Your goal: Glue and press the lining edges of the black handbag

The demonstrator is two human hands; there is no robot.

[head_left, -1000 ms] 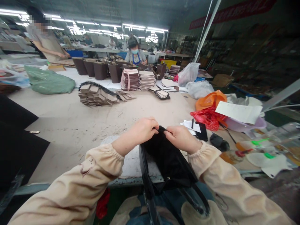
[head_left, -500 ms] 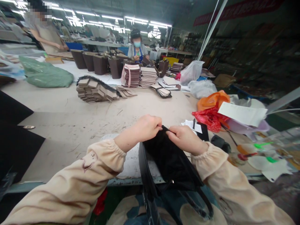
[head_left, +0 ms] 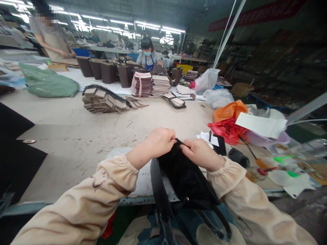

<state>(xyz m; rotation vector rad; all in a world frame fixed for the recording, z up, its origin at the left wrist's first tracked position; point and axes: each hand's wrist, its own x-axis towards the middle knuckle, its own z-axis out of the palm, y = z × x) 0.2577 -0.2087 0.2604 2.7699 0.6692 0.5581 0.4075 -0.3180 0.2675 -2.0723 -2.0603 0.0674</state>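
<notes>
Single head view, facing forward and down.
The camera looks from the wearer's head over the lap and sleeves, with the left hand, the right hand and the black bag close at lower center. It faces across the table to the stacks on its far side, reaching back to the ceiling lights near the top.

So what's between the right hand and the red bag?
Head view: white paper, a slim black item on it, and a flat black item.
</notes>
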